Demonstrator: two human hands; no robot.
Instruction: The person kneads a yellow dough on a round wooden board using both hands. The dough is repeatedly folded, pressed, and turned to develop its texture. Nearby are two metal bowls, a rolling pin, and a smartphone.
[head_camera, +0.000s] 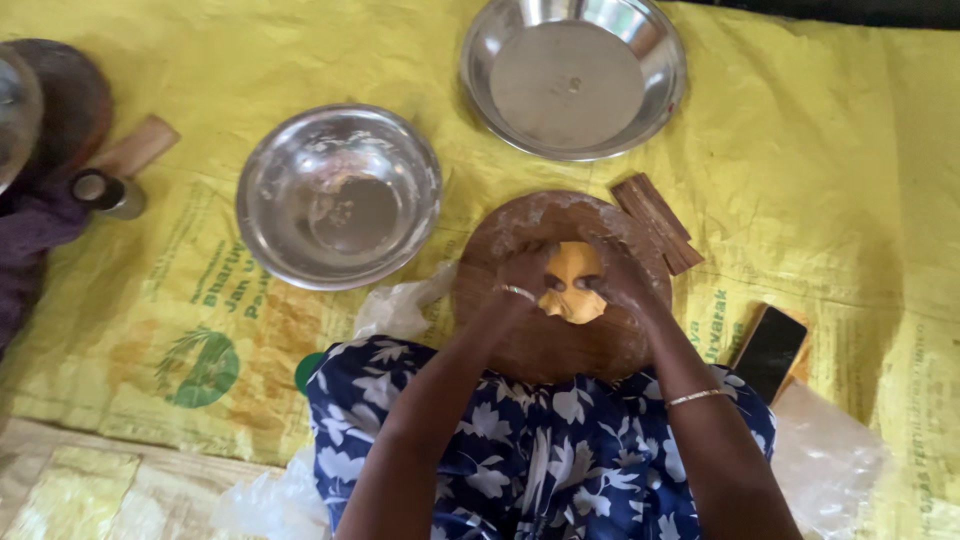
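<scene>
Yellow sack mat (820, 150) w/ 2 steel bowls (338, 195), round wooden board (560, 345), phone (770, 350).

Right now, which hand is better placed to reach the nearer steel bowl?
Probably the left hand. The nearer bowl sits off the board's left side, by that hand. The right hand would have to cross over the dough.

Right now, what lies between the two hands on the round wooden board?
In the head view, a flat piece of yellow dough lies between the left hand and right hand, both touching it on the round wooden board.
</scene>
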